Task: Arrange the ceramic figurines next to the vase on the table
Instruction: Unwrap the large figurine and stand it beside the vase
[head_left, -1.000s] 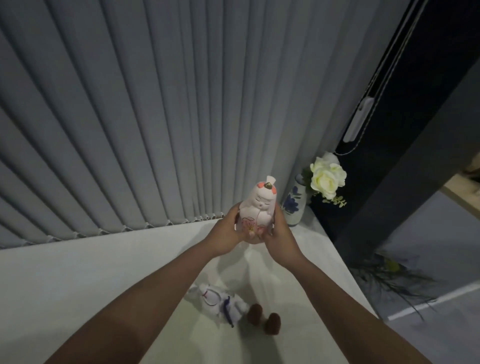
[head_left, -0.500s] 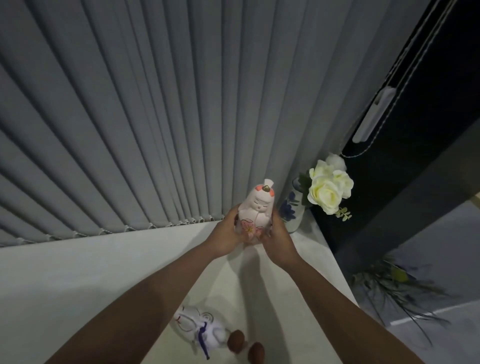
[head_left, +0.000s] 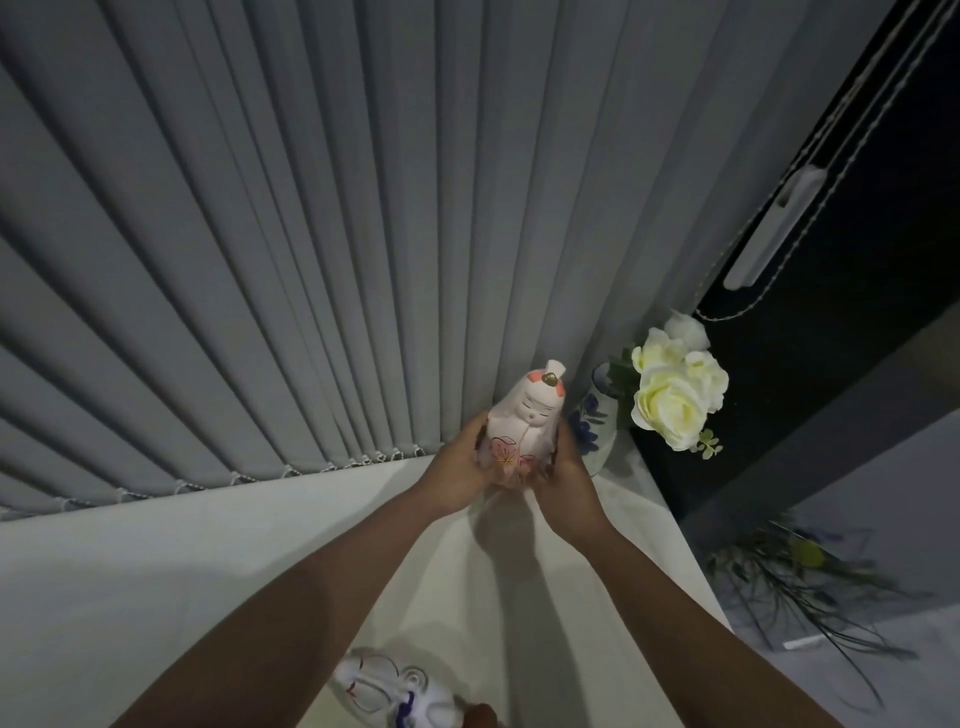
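So there are two ceramic figurines: a pale pink doll-shaped one with a flower painted on its front (head_left: 522, 421) and a white one with blue and red markings (head_left: 395, 691) lying on the white table (head_left: 156, 571) at the bottom edge. There's one white vase with blue flower painting (head_left: 597, 421), holding cream roses (head_left: 672, 395). Both arms reach forward, left hand (head_left: 457, 470) and right hand (head_left: 563, 483) cupped around the pink one's base, keeping it upright just left of the vase.

Held figurine (head_left: 524, 421) pale pink, orange-red cap patches, pink blossom print; vase (head_left: 597, 421) white, blue flowers; roses (head_left: 670, 400) cream.

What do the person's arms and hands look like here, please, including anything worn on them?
Both forearms are bare to the bottom edge of the picture, with no sleeves showing. The left hand and right hand wear no gloves; no watch, bracelet or ring is visible.
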